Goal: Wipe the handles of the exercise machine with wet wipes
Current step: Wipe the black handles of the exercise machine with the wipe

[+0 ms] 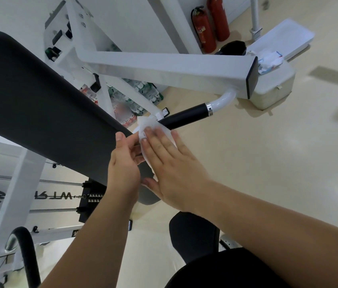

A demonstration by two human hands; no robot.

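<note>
A white wet wipe is spread between both my hands, just below the near end of the machine's black handle. My right hand lies flat over the wipe with its fingers stretched out. My left hand pinches the wipe's left edge from underneath, its thumb up against the black pad. The handle runs up and right into a chrome collar and a curved white tube under the white arm. The wipe touches the handle's near tip.
A wipes packet lies on a white box beyond the arm's end. Two red fire extinguishers stand by the wall. The weight stack is lower left. A black seat sits below my arms. Bottles are stacked under the frame.
</note>
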